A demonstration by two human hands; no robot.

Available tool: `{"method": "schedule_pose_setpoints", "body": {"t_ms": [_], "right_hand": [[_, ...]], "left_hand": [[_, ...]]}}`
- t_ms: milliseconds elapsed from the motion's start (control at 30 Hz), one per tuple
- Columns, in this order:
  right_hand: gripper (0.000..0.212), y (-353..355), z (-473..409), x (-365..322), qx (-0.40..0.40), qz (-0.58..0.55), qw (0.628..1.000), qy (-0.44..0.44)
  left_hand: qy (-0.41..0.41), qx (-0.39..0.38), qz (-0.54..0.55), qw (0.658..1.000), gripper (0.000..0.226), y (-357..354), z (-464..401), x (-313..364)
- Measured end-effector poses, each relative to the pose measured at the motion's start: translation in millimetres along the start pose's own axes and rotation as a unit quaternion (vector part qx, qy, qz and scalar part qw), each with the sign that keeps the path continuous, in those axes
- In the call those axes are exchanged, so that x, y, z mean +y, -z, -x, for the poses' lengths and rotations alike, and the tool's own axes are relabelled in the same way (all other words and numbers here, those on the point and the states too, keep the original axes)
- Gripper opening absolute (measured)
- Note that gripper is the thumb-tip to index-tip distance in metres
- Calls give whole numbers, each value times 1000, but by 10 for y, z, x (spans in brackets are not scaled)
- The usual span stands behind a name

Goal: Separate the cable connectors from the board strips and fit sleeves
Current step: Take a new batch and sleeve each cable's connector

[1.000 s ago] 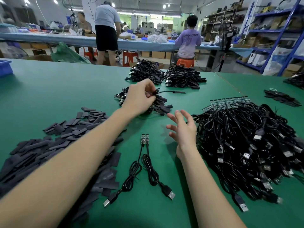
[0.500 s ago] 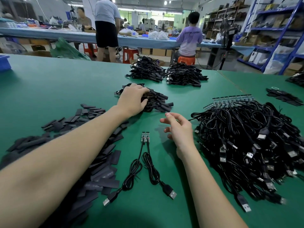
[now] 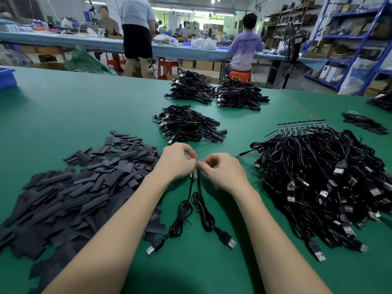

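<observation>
A worker's left hand (image 3: 177, 161) and right hand (image 3: 224, 171) meet at the centre of a green surface (image 3: 84, 107), each pinching one side of a small board strip (image 3: 194, 174) that joins two black cables (image 3: 197, 211). The fingertips curl tight on the strip, apparently to snap the two connector ends apart. The cables trail toward 6 o'clock, their plugs lying loose on the surface, which leaves slack for the pull. A heap of dark sleeves (image 3: 84, 187) lies at 9 o'clock, close beside the left forearm, likely so a sleeve can be taken once the ends are free. A large tangle of cables still on their strips (image 3: 322, 177) sits at 3 o'clock, within the right hand's reach. Three bundles of cables (image 3: 188, 126), seemingly finished, lie at 12 o'clock, out of the working space. Other workers stand and sit at a far bench.
</observation>
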State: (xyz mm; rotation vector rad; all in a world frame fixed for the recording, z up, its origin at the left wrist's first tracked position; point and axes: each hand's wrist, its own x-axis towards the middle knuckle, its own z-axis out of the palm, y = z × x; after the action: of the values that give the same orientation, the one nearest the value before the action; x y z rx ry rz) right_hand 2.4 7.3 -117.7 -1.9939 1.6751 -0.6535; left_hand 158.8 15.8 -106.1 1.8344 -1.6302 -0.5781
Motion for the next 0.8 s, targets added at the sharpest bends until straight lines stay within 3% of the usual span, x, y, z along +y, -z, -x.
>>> {"method": "schedule_pose_setpoints", "body": {"t_ms": [133,300,367,500,700,800], "right_hand": [[23,56,-25,27,2,-203,979,-8],[14,100,-6,-13,4,-380,924,-30],[14,118,7,-26,-5,-397,916,-57],[24,148,45,-36,-47,-418,902,-99],[15,193,38,-32,-16,-417,905,-81],[16,165,19,-12,-31,-445,891,-89]], "left_hand": [[42,-25,266,963,8,48,3,4],[56,-77,420,902,5,33,46,22],[55,-99,440,891,11,13,55,31],[36,-91,424,901,16,1,56,55],[42,-99,425,899,24,9,50,79],[71,-107,472,872,14,9,59,90]]}}
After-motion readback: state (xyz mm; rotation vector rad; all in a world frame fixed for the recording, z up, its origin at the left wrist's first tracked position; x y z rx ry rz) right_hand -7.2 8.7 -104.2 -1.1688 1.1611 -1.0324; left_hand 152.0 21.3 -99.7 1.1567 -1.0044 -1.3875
